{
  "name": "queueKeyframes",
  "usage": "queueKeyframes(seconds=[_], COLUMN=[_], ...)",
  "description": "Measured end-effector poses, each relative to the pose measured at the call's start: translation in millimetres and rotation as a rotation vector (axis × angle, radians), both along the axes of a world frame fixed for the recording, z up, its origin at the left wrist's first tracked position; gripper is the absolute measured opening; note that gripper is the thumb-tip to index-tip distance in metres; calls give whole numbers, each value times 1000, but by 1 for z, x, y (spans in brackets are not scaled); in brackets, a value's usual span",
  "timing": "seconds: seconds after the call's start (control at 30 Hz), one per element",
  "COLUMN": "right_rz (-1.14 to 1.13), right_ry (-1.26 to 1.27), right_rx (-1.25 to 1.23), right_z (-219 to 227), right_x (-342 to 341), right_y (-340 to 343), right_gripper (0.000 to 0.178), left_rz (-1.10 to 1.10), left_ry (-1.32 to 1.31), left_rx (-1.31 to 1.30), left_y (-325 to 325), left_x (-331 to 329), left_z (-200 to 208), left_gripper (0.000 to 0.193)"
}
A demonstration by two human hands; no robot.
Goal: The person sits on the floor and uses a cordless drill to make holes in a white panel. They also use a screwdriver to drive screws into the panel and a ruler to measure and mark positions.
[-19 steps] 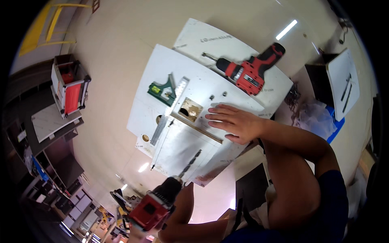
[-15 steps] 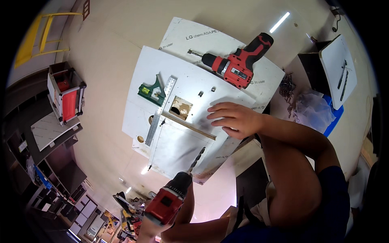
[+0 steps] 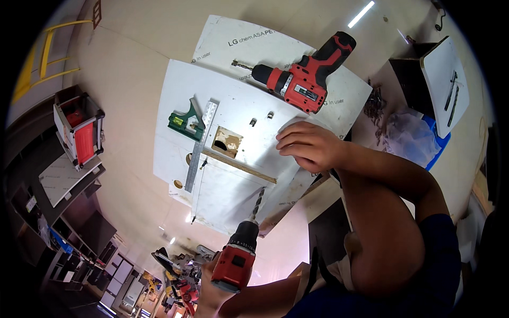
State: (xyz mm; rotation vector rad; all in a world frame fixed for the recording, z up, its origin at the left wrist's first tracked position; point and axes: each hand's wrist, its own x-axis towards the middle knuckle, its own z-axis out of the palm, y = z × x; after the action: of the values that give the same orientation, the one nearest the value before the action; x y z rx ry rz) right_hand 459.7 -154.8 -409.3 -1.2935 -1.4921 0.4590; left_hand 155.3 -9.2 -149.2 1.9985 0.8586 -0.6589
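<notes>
My left hand (image 3: 208,289) grips a red and black cordless drill (image 3: 235,259), its long twist bit (image 3: 258,205) pointing away over the near part of a white board (image 3: 172,106). The bit's tip appears near the board's surface; contact cannot be told. My right hand (image 3: 313,146) rests at the board's right side, holding nothing visible, its fingers loosely bent. Left of a square cutout (image 3: 228,141) lies a combination square with a green head (image 3: 186,121) and steel ruler (image 3: 201,148). A second red and black drill (image 3: 302,79) lies at the far side, a short bit fitted.
Two small metal pieces (image 3: 253,122) sit near the cutout. At right, two long bits (image 3: 452,98) lie on a white-topped box (image 3: 442,69), beside a blue bin with clear plastic (image 3: 408,138). Tools (image 3: 180,281) clutter the lower left. A red-sided cart (image 3: 82,132) stands left.
My left hand and its drill have moved right and turned more upright. My right hand's fingers have drawn closer together and bent a little. The whole view has shifted slightly.
</notes>
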Motion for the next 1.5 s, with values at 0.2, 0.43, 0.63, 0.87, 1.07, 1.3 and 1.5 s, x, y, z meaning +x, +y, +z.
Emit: queueKeyframes(seconds=[0.2, 0.43, 0.63, 0.87, 1.07, 1.3, 1.5], right_rz=[-6, -16, -18, -30, -36, 8, 55], right_ry=[-7, -4, -16, -41, -57, -79, -114], right_rx=[4, 21, 22, 29, 18, -31, -88], right_z=[-3, -8, -10, -12, -12, -11, -6], right_x=[0, -2, -3, -5, -5, -3, 0], right_y=[-3, -5, -6, -6, -6, -6, -5], right_gripper=[33, 32, 30, 29, 29, 29, 35], left_rz=[-75, 114, 476, 643, 645, -357, 278], left_ry=[1, -130, 12, 39, 40, -65, 33], left_rx=[28, 30, -210, -293, -253, 372, 133], left_y=[-5, -15, -19, -22, -26, -35, -61], left_x=[-6, -31, -45, -40, -42, -26, 7], left_z=[-3, -16, -23, -22, -21, -7, 10], left_gripper=[21, 6, 23, 25, 19, 18, 36])
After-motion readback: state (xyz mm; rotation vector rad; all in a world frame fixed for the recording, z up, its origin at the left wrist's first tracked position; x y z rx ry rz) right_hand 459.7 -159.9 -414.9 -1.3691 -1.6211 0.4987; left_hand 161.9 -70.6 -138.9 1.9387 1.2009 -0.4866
